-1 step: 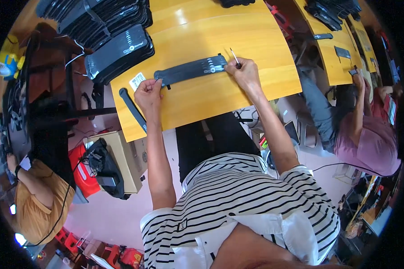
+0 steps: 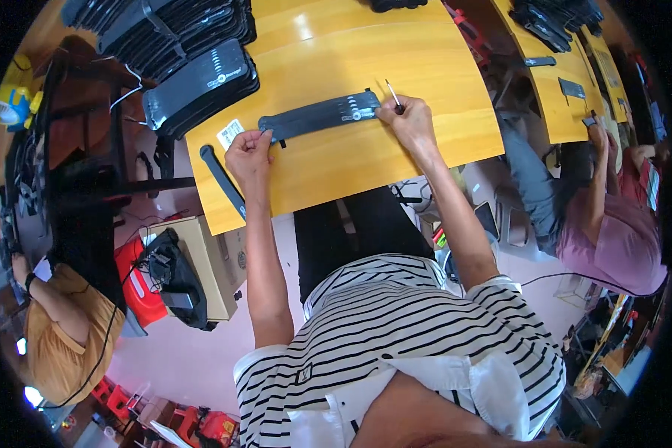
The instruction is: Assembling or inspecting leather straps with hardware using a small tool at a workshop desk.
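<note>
A long flat black strip with pale printing lies across the yellow table in front of me. At its left end, the thumb and forefinger of my left hand are pinched together on the edge. My right hand rests against the other end, fingertips at the corner. Curled in that same hand is a slim tool with a pale shaft, its point facing away from me; its dark handle is mostly hidden. Small black tabs jut from the strip near both ends. Beside my left wrist lies a narrower dark strip.
Tall stacks of black strips stand at the table's far left. A white printed label lies left of my left hand. Below the table's left side is a cardboard box with a black bag on it. Co-workers sit on both sides.
</note>
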`<state>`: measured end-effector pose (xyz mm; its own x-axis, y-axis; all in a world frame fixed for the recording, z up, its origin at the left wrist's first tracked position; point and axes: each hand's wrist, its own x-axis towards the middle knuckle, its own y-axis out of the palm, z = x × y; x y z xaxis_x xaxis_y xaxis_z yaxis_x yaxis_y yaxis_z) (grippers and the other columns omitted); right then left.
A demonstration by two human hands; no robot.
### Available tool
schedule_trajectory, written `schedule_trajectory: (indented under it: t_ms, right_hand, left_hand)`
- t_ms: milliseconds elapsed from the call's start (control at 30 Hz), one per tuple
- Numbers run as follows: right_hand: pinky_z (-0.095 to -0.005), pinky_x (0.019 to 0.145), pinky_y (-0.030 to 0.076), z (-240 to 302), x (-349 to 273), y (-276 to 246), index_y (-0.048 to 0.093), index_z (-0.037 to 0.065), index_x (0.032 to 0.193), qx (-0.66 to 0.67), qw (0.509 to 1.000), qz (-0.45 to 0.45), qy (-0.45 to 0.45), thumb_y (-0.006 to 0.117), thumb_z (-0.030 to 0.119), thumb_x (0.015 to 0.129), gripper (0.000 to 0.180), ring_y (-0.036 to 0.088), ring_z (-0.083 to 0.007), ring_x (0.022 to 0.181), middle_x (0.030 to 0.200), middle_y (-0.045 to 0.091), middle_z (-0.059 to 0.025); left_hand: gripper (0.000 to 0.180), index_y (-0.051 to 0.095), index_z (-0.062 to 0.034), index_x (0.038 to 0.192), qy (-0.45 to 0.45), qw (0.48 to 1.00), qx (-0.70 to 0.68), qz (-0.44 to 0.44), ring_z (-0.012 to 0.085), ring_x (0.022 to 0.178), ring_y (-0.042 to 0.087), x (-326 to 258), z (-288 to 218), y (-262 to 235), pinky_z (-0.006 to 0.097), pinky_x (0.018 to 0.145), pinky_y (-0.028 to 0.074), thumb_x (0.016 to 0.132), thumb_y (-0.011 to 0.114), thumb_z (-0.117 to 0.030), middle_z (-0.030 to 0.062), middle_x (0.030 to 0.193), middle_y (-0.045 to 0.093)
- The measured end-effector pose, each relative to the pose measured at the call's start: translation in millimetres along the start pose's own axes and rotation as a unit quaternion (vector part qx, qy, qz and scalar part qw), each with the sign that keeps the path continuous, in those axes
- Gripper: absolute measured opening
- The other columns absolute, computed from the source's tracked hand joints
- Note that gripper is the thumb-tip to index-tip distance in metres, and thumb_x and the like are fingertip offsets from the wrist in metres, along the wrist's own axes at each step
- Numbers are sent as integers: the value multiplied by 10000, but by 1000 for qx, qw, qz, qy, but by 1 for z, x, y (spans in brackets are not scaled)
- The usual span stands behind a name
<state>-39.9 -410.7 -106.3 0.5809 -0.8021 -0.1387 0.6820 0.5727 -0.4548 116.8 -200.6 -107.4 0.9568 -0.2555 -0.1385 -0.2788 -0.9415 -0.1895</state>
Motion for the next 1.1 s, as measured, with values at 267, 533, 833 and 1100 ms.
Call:
schedule_trajectory:
  t_ms: [267,533,833,1100]
  right_hand:
    - [-285,514,424,0,-1,2,623,34,663,-7,1000,-5,-1,686,172,675,153,543,-143,503,549,573,-61]
    - [-222,472,331,4,-2,1,582,19,637,2,1000,13,11,654,109,716,140,421,-48,503,534,489,27]
    - [-323,530,431,-1,2,1,611,43,646,-38,999,2,7,675,198,688,172,559,-191,530,562,579,-79]
    - [-366,577,458,10,-2,1,602,64,631,-80,996,-5,25,670,210,693,173,595,-252,587,595,601,-101]
  left_hand:
    - [117,590,-15,777,7,1000,0,7,56,430,449,2,1,-1,187,370,315,754,678,-88,2,601,552]
    - [106,589,-8,747,-2,1000,15,5,47,425,440,-2,-5,0,184,368,354,742,683,-55,-5,572,528]
    - [114,580,1,729,4,1000,21,1,57,411,439,-2,-4,2,189,361,341,745,682,-50,9,570,531]
    - [119,575,1,707,14,999,39,-11,62,405,439,-2,-6,3,193,357,343,742,679,-47,9,552,521]
